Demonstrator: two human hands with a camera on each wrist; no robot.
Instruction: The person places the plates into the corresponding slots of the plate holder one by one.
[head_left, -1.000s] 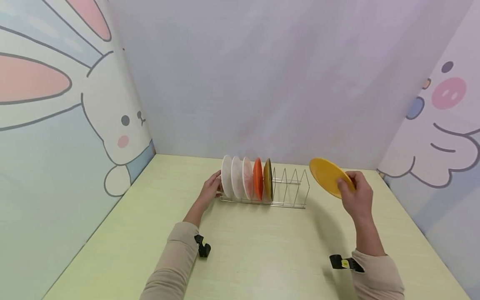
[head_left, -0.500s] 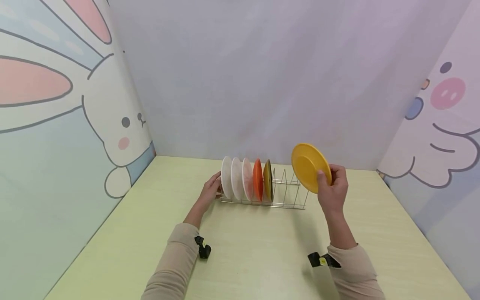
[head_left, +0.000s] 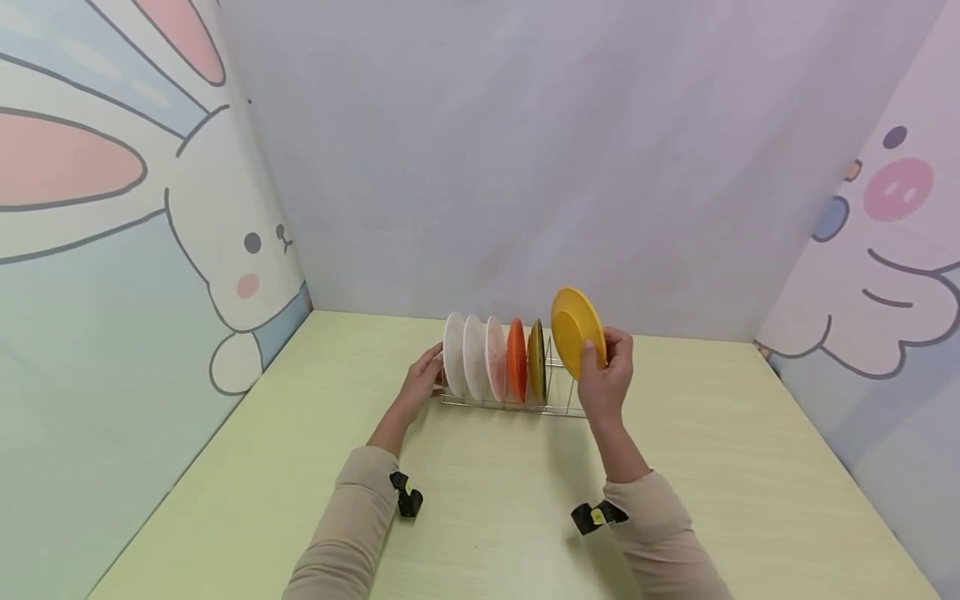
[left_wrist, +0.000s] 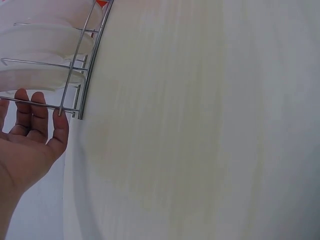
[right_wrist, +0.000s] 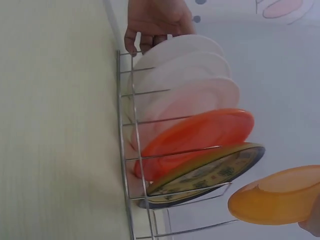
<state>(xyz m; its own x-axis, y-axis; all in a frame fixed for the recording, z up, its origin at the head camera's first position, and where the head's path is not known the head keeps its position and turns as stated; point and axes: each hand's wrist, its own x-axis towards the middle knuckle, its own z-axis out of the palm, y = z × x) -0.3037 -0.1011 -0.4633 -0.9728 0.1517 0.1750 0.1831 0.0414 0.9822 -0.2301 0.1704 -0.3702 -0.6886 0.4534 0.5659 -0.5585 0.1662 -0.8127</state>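
Observation:
My right hand (head_left: 606,383) pinches a yellow plate (head_left: 573,332) by its right rim, thumb on the near face. The plate is raised and tilted above the right part of a wire dish rack (head_left: 558,412), apart from the other plates. At the rack's left end, my left hand (head_left: 420,382) holds the end wires; its fingers (left_wrist: 37,112) curl there in the left wrist view. Several plates stand upright in the slots: whitish ones (head_left: 453,354) at the left, then an orange plate (head_left: 516,358) and a dark-rimmed patterned plate (right_wrist: 215,172).
The rack stands on a pale wood-grain table (head_left: 495,500), close to a plain back wall (head_left: 495,167). A left wall (head_left: 97,375) with a rabbit drawing and a right wall (head_left: 892,333) with another cartoon animal border the table. Table surface extends in front of the rack.
My right hand has carried the yellow plate leftward from beside the rack to over its right part, turning it more upright. The left hand and the rack have stayed in place.

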